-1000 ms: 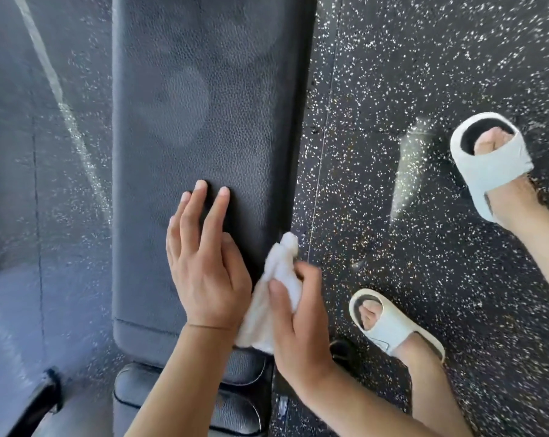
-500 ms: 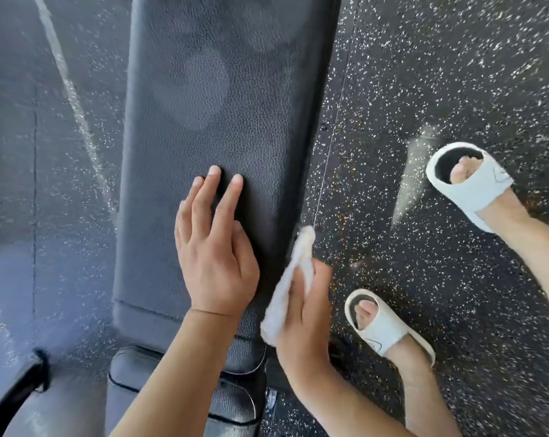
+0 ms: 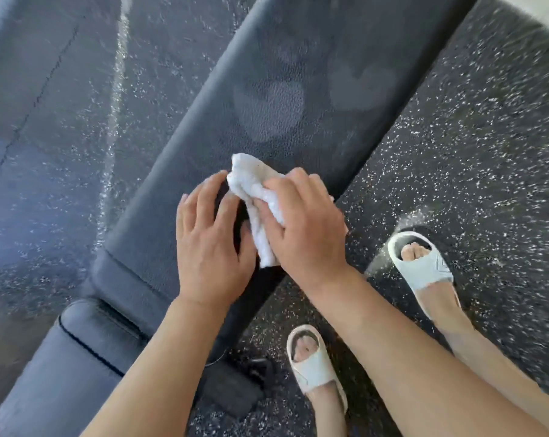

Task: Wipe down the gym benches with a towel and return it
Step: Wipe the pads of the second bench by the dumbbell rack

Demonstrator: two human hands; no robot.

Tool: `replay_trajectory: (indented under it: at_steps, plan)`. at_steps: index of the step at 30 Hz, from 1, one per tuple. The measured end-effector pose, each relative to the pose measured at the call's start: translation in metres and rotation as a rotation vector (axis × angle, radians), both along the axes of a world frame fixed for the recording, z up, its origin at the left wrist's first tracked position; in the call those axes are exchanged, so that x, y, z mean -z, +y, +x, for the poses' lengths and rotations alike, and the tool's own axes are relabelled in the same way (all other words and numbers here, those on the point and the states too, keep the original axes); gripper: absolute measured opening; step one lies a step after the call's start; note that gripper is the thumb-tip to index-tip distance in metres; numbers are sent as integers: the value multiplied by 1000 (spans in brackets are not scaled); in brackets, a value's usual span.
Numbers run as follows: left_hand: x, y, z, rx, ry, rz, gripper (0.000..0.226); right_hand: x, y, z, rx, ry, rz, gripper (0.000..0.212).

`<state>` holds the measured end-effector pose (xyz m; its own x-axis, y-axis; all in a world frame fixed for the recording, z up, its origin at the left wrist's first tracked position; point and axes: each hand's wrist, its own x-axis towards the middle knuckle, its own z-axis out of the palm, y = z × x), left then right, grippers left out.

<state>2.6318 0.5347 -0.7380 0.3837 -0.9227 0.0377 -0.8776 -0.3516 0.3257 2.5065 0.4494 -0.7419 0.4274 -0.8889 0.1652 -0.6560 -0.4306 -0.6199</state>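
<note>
A black padded gym bench runs diagonally from lower left to upper right, with pale smudges on its leather. A small white towel lies bunched on the pad near its right edge. My right hand grips the towel and holds it against the pad, fingers curled over it. My left hand rests flat on the pad just left of the towel, fingers spread and relaxed.
A second pad section of the bench sits at the lower left, past a gap. Speckled black rubber flooring surrounds the bench. My two feet in white slides stand on the floor to the right of the bench.
My right hand has brought the towel from the bench's right side up onto the pad top. My view has swung, so the bench now runs diagonally.
</note>
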Motion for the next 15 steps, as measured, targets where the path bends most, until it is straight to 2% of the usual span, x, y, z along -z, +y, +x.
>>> replay_trajectory:
  at_steps: [3,6,12,15]
  plan:
    - [-6,-8,7,-162,-8,-13,48,2,-57,4,-136,122,-198,21]
    - [-3,-24,12,-356,-28,-38,47,0,-125,17,-229,142,-288,24]
    - [12,-28,8,-418,-69,-61,49,-5,-302,28,-93,266,-205,45]
    - [15,-28,10,-440,-77,-51,49,-3,-317,36,-109,269,-190,36]
